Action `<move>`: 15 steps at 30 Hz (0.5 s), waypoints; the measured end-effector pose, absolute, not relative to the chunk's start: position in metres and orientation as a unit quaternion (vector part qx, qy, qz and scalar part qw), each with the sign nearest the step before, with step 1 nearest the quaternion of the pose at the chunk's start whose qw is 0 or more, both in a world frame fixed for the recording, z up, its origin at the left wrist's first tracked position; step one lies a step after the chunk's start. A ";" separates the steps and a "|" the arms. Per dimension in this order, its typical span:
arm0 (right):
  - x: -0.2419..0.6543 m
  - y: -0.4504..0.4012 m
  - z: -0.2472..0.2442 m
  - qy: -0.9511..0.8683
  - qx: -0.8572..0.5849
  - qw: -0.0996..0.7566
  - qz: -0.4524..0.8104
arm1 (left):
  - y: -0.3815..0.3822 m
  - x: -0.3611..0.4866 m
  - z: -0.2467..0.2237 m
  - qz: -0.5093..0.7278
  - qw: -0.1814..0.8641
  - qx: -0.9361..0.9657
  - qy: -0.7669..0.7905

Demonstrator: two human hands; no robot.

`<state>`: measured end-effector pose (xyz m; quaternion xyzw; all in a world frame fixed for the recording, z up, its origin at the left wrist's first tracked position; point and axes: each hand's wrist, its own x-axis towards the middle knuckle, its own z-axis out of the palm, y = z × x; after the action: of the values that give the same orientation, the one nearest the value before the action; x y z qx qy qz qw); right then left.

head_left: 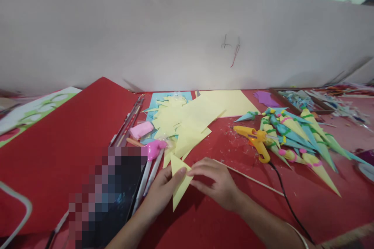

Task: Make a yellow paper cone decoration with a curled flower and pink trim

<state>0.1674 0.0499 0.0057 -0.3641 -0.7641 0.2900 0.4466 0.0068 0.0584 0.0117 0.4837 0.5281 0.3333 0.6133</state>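
A small yellow paper triangle (179,191) is between my hands, above the red table surface (210,214). My left hand (165,186) pinches it, with the thumb on its face and the fingers behind. At its right corner, my right hand (214,181) has its fingertips close to the paper's edge; whether they grip it is hard to make out. Just beyond my hands lie more yellow paper sheets (201,113) and cut yellow pieces (168,118).
A yellow glue gun (257,140) with a black cord lies right of centre, beside a thin wooden stick (248,177). Decorated paper cones (318,163) are piled at the right. Pink clay packs (154,148), a dark pixelated object (117,198) and red board (73,155) are left.
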 end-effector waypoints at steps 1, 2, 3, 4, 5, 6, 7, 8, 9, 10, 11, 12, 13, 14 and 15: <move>0.168 0.050 0.006 -0.765 -0.365 0.444 0.290 | 0.058 0.007 0.012 0.333 0.604 0.489 0.534; 0.168 0.050 0.006 -0.766 -0.366 0.442 0.289 | 0.058 0.007 0.013 0.333 0.594 0.495 0.540; 0.168 0.051 0.006 -0.768 -0.366 0.441 0.287 | 0.058 0.007 0.013 0.332 0.588 0.497 0.544; 0.168 0.051 0.005 -0.771 -0.364 0.439 0.284 | 0.058 0.008 0.013 0.333 0.587 0.495 0.547; 0.168 0.052 0.005 -0.775 -0.362 0.436 0.281 | 0.057 0.008 0.013 0.337 0.591 0.486 0.548; 0.168 0.052 0.004 -0.778 -0.360 0.434 0.278 | 0.057 0.008 0.014 0.343 0.598 0.473 0.548; 0.168 0.053 0.004 -0.781 -0.357 0.432 0.275 | 0.057 0.008 0.014 0.348 0.609 0.458 0.546; 0.168 0.053 0.004 -0.783 -0.356 0.431 0.273 | 0.057 0.008 0.014 0.351 0.621 0.443 0.543; 0.168 0.053 0.004 -0.783 -0.356 0.432 0.273 | 0.057 0.008 0.014 0.353 0.632 0.430 0.540; 0.168 0.053 0.004 -0.781 -0.357 0.434 0.274 | 0.057 0.008 0.014 0.353 0.640 0.421 0.537; 0.168 0.053 0.005 -0.777 -0.359 0.438 0.275 | 0.057 0.008 0.014 0.354 0.646 0.416 0.534; 0.168 0.053 0.005 -0.771 -0.361 0.445 0.277 | 0.057 0.008 0.014 0.352 0.648 0.417 0.531; 0.169 0.053 0.006 -0.764 -0.363 0.453 0.281 | 0.057 0.008 0.013 0.350 0.645 0.426 0.529; 0.169 0.053 0.006 -0.757 -0.367 0.460 0.286 | 0.058 0.008 0.013 0.347 0.639 0.440 0.526; 0.169 0.052 0.007 -0.748 -0.372 0.465 0.293 | 0.058 0.008 0.013 0.341 0.632 0.459 0.523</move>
<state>0.1689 0.0525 0.0066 -0.3715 -0.7482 0.2926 0.4653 0.0081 0.0578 0.0130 0.4594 0.5232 0.3408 0.6317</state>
